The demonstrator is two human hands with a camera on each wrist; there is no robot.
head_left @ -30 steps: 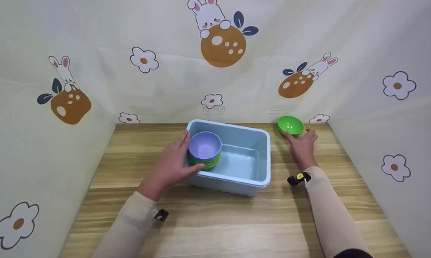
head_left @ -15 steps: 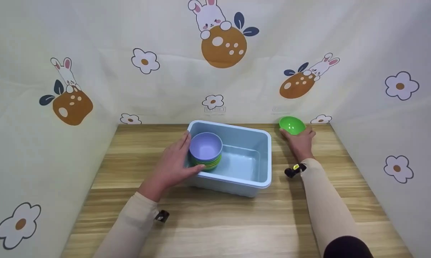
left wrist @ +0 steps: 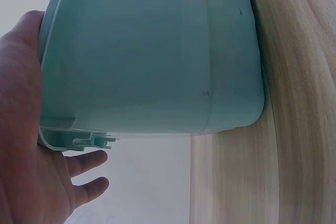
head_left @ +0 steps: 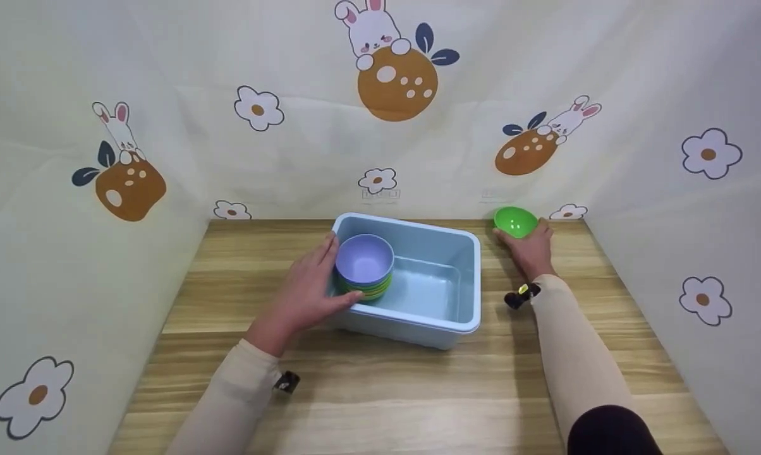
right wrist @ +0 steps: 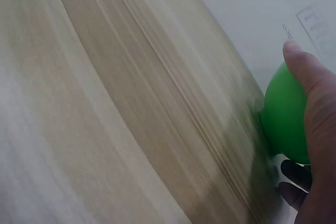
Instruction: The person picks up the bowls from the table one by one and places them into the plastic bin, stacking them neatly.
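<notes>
My left hand (head_left: pixel 301 291) rests over the front left corner of a light blue plastic bin (head_left: pixel 418 321), fingers along its left rim and thumb over the front rim. In the left wrist view, two fingers stretch past the bin's clip-like edge. Inside the bin, at its left end, a purple bowl (head_left: pixel 365 258) tops a stack of green bowls (head_left: pixel 375 292). At the back right of the table, my right hand (head_left: pixel 532 249) grips a bright green bowl (head_left: pixel 515 221) with thumb and fingers around its near side. The bowl (right wrist: pixel 287 116) is partly hidden by that hand.
The wood-grain table (head_left: pixel 380 398) is bounded at the back and both sides by pale fabric walls (head_left: pixel 304 151) printed with rabbits and flowers. The green bowl is right by the back wall. Small black devices sit at both wrists.
The right hand has shifted slightly left and closed in around the green bowl, covering more of its near side. The left hand and the bin have stayed in place.
</notes>
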